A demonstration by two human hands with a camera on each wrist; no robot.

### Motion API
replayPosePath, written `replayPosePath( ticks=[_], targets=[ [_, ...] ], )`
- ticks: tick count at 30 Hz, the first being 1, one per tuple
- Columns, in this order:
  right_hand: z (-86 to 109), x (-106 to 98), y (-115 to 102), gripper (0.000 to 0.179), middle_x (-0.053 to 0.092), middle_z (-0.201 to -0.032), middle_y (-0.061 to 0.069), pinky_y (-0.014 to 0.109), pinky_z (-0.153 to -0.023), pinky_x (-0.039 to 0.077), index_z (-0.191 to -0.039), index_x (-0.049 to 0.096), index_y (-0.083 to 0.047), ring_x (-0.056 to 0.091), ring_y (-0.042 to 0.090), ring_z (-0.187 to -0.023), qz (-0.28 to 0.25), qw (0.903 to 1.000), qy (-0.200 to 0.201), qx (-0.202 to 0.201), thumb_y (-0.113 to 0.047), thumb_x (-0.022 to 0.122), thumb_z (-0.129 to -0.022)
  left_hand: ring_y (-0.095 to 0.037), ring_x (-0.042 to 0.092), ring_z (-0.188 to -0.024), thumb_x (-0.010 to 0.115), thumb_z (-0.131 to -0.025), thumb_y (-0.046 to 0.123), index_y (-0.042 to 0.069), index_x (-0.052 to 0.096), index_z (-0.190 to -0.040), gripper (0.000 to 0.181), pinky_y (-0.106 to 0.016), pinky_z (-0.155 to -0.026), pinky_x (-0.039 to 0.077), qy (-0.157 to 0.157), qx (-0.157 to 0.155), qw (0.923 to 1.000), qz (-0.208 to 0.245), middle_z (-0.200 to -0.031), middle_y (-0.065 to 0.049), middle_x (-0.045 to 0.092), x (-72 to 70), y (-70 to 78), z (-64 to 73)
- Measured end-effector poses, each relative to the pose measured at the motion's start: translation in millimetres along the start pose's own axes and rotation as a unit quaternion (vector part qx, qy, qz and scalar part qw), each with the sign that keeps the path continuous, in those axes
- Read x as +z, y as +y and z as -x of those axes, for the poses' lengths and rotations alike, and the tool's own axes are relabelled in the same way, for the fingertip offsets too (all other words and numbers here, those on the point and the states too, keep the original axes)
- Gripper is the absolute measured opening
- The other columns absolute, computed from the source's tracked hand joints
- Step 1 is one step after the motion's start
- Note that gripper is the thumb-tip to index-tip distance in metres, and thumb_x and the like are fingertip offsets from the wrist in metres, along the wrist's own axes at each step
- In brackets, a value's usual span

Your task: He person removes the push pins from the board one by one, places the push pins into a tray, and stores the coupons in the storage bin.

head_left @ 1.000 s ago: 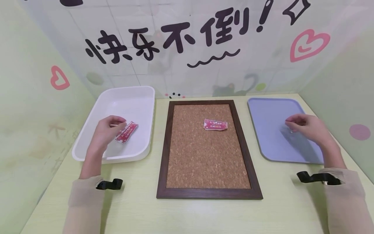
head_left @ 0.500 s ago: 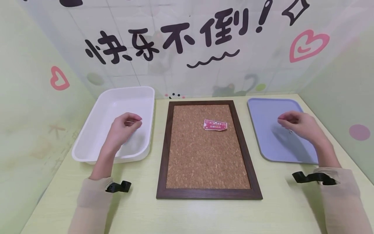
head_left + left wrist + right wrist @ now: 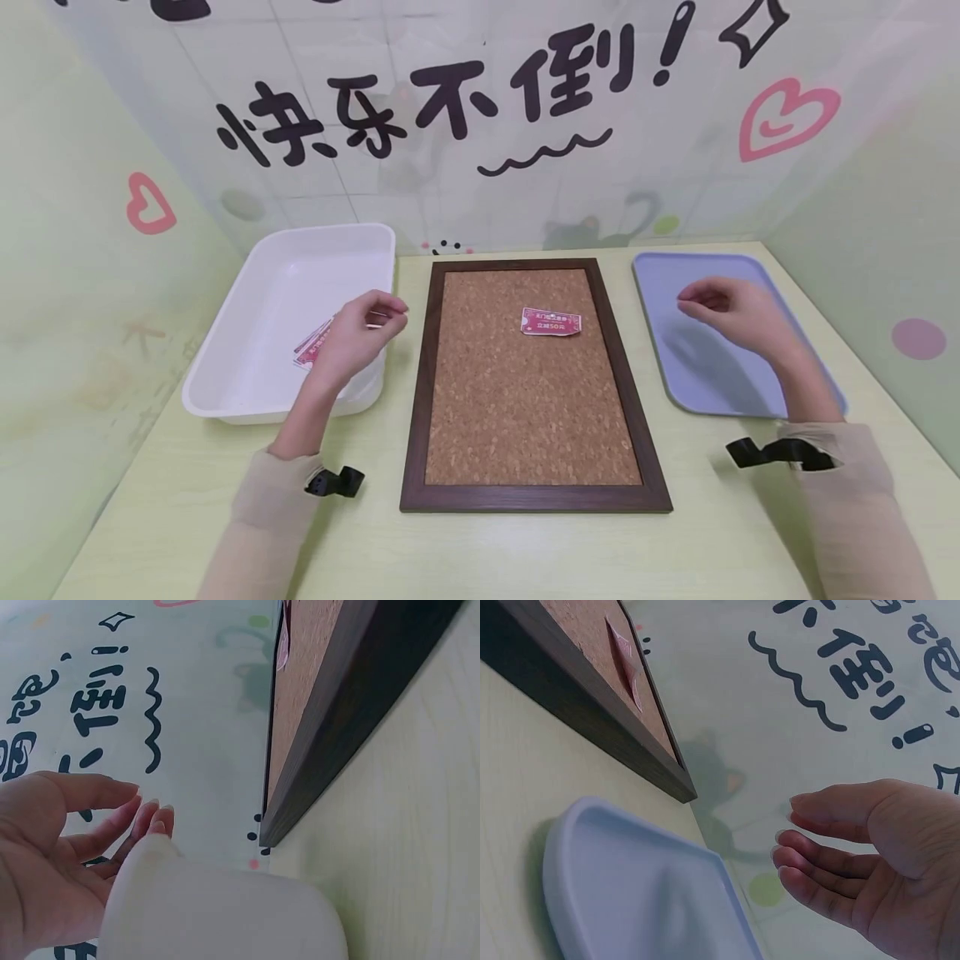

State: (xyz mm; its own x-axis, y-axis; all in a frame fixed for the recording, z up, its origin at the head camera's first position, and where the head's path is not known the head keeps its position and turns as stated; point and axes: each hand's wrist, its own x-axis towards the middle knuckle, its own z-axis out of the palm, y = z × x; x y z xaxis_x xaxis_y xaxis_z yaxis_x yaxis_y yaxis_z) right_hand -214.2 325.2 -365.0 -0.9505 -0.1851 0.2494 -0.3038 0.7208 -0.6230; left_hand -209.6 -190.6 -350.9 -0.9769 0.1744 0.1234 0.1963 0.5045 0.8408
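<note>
My left hand (image 3: pixel 352 337) hovers over the right side of the white bin (image 3: pixel 225 350), its fingers loosely bent with nothing between them. Partly behind it, red-and-white paper coupons (image 3: pixel 309 345) lie in the bin. In the left wrist view, the thumb and fingertips of this hand (image 3: pixel 82 832) point towards one another. My right hand (image 3: pixel 738 312) is above the blue tray (image 3: pixel 678 283), likewise empty, and a gap shows between thumb and fingers in the right wrist view. Between the hands, a coupon (image 3: pixel 551 325) is fixed near the upper right of the cork board (image 3: pixel 525 408).
The board's dark wooden frame (image 3: pixel 536 498) lies flat on the pale table (image 3: pixel 525 554), between bin and tray. A wall (image 3: pixel 450 192) with black lettering stands behind. Side walls (image 3: pixel 82 333) enclose the left and right.
My left hand has moved right, from over the coupons to the bin's right side. The right hand has shifted left above the tray. The coupon on the board has stayed put.
</note>
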Motion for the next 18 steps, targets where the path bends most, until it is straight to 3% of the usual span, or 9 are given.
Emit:
replayPosePath(
  ticks=[8,18],
  targets=[
    [-5.4,13.8,-18.4,0.022,0.072,-0.099,0.015,0.011,-0.071,0.046,-0.109,0.071,0.002,0.062,-0.003,-0.080,-0.007,0.9997,-0.025,0.005,-0.016,0.070,-0.096,-0.030,0.065,-0.100,0.064,-0.097,0.007,-0.003,0.065,-0.114,0.020,-0.038,-0.089,0.051,-0.015,0.012,0.9997,0.017,-0.107,-0.017,0.068,18.6,10.2,-6.0],
    [-17.9,30.6,-31.3,0.024,0.072,-0.100,0.015,0.010,-0.073,0.047,-0.111,0.070,0.004,0.062,-0.001,-0.082,-0.011,0.9990,-0.037,-0.022,-0.015,0.069,-0.097,-0.031,0.065,-0.102,0.063,-0.097,0.004,-0.003,0.064,-0.114,0.019,-0.042,-0.090,0.053,-0.028,0.019,0.9992,0.022,-0.108,-0.018,0.067,34.8,15.7,-14.4]
  ],
)
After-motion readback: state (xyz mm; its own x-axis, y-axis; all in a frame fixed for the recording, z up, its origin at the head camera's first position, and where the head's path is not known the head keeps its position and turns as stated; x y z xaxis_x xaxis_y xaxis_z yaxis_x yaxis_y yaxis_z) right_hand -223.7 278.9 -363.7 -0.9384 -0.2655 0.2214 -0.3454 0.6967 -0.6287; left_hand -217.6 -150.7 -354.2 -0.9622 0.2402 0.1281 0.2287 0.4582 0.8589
